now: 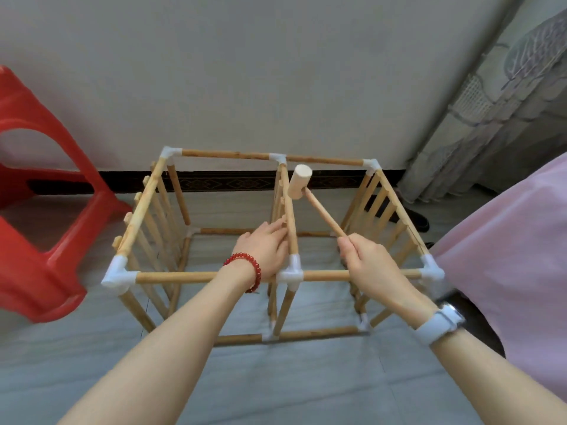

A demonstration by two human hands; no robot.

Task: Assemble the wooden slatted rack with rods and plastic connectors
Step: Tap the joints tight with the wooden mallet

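Gray floor (pixel 306 378) holds the wooden rack (pixel 270 240), which stands in front of both hands. Its middle top rod (pixel 290 216) runs from near to far. The left hand (pixel 265 248) grips slats just left of that rod. The right hand (pixel 366 262) holds a mallet (pixel 302 182) by the handle, with its head close to the rod's far end. Open room lies to the right inside the rack; a red stool (pixel 40 185) sits far left.
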